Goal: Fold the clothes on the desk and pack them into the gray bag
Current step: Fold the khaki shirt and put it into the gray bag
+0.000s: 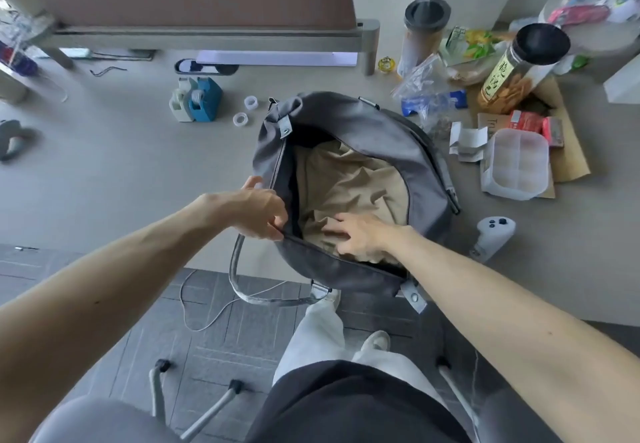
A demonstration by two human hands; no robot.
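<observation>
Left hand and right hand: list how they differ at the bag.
The left hand pinches the rim of the gray bag; the right hand rests on the beige garment. The left hand is outside the opening; the right hand reaches inside it. The left hand's fingers are curled; the right hand's are spread and fairly straight. Both work at the bag's near end.

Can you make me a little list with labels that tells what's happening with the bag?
bag: gray, unzipped, on the desk
cloth: beige, rumpled, inside the bag
left grip: pinches the bag's rim
right grip: inside the bag, fingers spread on the cloth
right of the bag: clear box, white controller
</observation>
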